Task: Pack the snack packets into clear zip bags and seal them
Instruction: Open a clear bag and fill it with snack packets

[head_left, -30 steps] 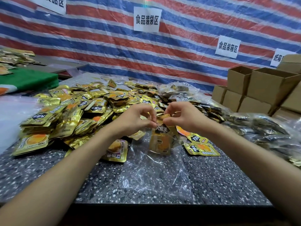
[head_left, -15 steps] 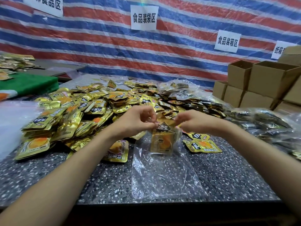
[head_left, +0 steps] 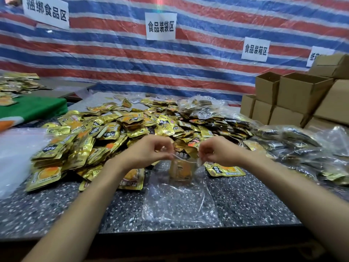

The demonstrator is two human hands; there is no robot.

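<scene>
Clear zip bag point(head_left: 182, 173) with gold packet point(head_left: 181, 165) inside, hanging upright over the middle of the worktop point(head_left: 245, 201). Top corners pinched, one in left hand point(head_left: 149, 153) grip, one in right hand point(head_left: 217, 153) grip, fingers curled, forearms reaching in from the front edge. Heap of packets point(head_left: 113, 133) behind, toward the back left.

Motion is blurring the clear zip bag point(head_left: 195, 163) and the snack packets point(head_left: 180, 169) inside it, leaving their number unreadable. Curled fingers point(head_left: 164, 148) are hiding the pinch points on its top edge. A cardboard box point(head_left: 332, 63) is covering the far-right sign point(head_left: 317, 55); both forearms point(head_left: 88, 195) are running off the near edge.
</scene>
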